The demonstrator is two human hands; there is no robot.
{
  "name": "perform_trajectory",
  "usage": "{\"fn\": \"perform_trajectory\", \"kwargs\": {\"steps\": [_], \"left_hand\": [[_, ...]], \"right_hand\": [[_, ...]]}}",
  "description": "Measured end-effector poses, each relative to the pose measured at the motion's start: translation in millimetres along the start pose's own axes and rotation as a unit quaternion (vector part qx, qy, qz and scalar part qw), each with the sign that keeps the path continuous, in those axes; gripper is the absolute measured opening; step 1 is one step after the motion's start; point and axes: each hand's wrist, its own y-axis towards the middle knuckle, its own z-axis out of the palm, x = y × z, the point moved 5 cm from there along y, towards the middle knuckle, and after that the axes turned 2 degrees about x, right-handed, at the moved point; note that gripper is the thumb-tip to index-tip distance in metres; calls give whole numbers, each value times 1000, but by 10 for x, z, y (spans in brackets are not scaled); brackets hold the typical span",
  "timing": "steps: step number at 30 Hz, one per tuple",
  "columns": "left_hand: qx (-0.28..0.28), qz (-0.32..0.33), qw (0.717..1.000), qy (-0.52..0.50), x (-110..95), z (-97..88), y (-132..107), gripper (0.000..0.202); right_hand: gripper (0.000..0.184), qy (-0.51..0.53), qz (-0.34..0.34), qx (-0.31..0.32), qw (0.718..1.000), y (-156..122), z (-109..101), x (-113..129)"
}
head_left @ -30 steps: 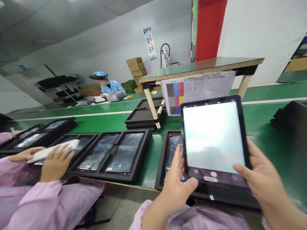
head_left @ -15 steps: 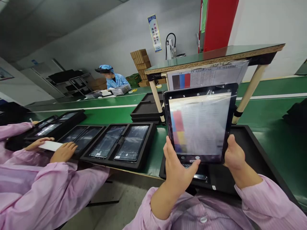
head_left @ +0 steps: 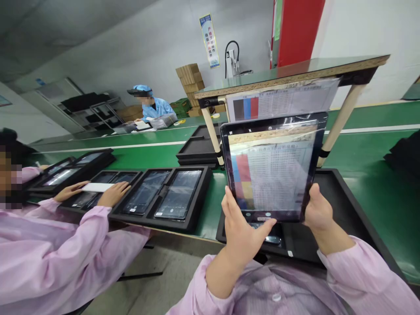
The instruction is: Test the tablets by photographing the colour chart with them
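Observation:
I hold a black tablet (head_left: 272,168) upright in front of me with both hands. My left hand (head_left: 241,229) grips its lower left corner, thumb resting on the bottom bezel. My right hand (head_left: 318,210) grips its lower right edge. The lit screen shows a camera picture of the colour chart sheet (head_left: 282,100) that hangs from the small raised table (head_left: 295,72) behind it. Below the tablet lies a black tray (head_left: 341,205) on the green belt.
A co-worker in a pink coat (head_left: 55,258) sits at my left, hands on a white sheet (head_left: 96,187) over a tray. More black trays with tablets (head_left: 164,197) line the green conveyor (head_left: 147,153). Another person in blue (head_left: 151,107) works far back.
The tablet went from tilted and showing a blank white screen to upright, with the colour chart sharp on it. My right hand shifted to the lower right edge. The co-worker leaned further into view.

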Motion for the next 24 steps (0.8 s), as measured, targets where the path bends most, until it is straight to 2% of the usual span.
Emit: {"fn": "perform_trajectory", "kwargs": {"steps": [3, 5, 7, 9, 11, 13, 16, 18, 22, 24], "left_hand": [[3, -11, 996, -86, 68, -41, 20, 104], [6, -51, 976, -210, 166, -80, 68, 83], [2, -133, 921, -365, 299, -99, 124, 69], [12, -223, 839, -496, 404, -60, 158, 63], [44, -281, 768, -574, 444, 14, 164, 60], [68, -312, 732, -602, 459, 92, 136, 56], [80, -338, 718, -603, 476, 208, 45, 52], [98, -340, 721, -596, 471, 277, -19, 51], [106, -353, 749, -551, 480, 342, -122, 57], [104, -386, 752, -524, 461, 380, -182, 63]], "right_hand": [[55, -12, -8, -10, 1000, -14, -5, 24], [55, -25, -20, -15, 999, -50, 6, 42], [52, -40, -29, -14, 999, -112, 37, 53], [49, -55, -41, -11, 998, -189, 74, 76], [48, -84, -74, -1, 994, -260, 111, 150], [51, -137, -114, 25, 984, -307, 146, 274], [54, -253, -158, 70, 952, -322, 165, 501], [57, -334, -177, 72, 923, -313, 131, 644], [66, -447, -150, 25, 881, -316, -25, 776], [66, -457, -122, -1, 881, -342, -132, 771]]}}
